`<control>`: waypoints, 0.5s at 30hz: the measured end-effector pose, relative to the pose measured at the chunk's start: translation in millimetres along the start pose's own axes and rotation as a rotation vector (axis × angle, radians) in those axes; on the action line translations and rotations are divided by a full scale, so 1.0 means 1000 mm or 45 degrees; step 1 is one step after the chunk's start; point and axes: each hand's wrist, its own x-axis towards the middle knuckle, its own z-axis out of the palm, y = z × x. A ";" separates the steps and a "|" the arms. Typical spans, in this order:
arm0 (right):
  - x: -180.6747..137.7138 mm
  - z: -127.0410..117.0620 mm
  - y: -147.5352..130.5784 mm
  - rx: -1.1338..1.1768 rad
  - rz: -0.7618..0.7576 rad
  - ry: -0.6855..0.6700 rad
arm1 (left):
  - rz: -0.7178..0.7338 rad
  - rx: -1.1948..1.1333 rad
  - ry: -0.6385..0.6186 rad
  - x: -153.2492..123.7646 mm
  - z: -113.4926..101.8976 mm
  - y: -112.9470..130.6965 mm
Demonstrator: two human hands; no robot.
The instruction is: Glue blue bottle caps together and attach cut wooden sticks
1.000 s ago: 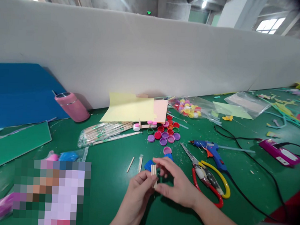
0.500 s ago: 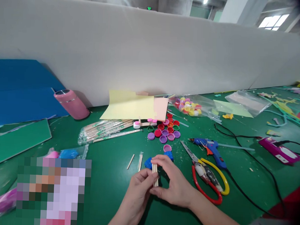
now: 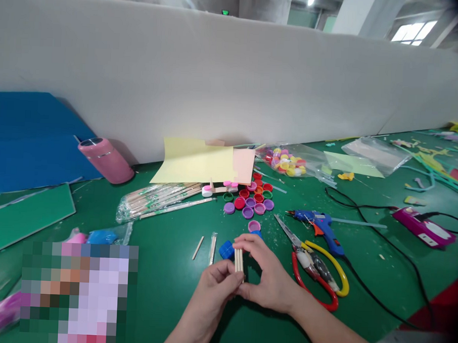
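Both hands meet low in the middle of the view over a green table (image 3: 162, 300). My left hand (image 3: 212, 292) pinches a small bundle of short wooden sticks (image 3: 239, 260), held upright side by side. My right hand (image 3: 268, 277) closes its fingers on the same sticks from the right, thumb low and fingertips at the top. Just behind the sticks lies a blue bottle cap (image 3: 226, 250), and a pink cap (image 3: 254, 225) sits a little farther back.
Red and yellow scissors (image 3: 315, 274) and a blue glue gun (image 3: 319, 226) lie right of the hands. A cluster of coloured caps (image 3: 250, 200), a bag of wooden sticks (image 3: 155, 201), yellow paper (image 3: 195, 162), a pink bottle (image 3: 104, 160) and a white partition (image 3: 217, 85) stand behind.
My right hand has closed in on the sticks, from fingers spread over them to a grip at top and bottom. The sticks stand straighter and closer together.
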 end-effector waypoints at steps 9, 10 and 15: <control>-0.001 -0.001 0.000 0.005 0.004 -0.021 | -0.004 -0.001 0.034 -0.001 0.001 -0.001; -0.001 -0.001 0.000 0.004 0.001 -0.024 | 0.002 -0.033 0.033 -0.001 0.001 -0.001; -0.001 -0.001 -0.001 0.013 -0.029 -0.052 | 0.061 -0.056 0.085 0.001 -0.001 -0.001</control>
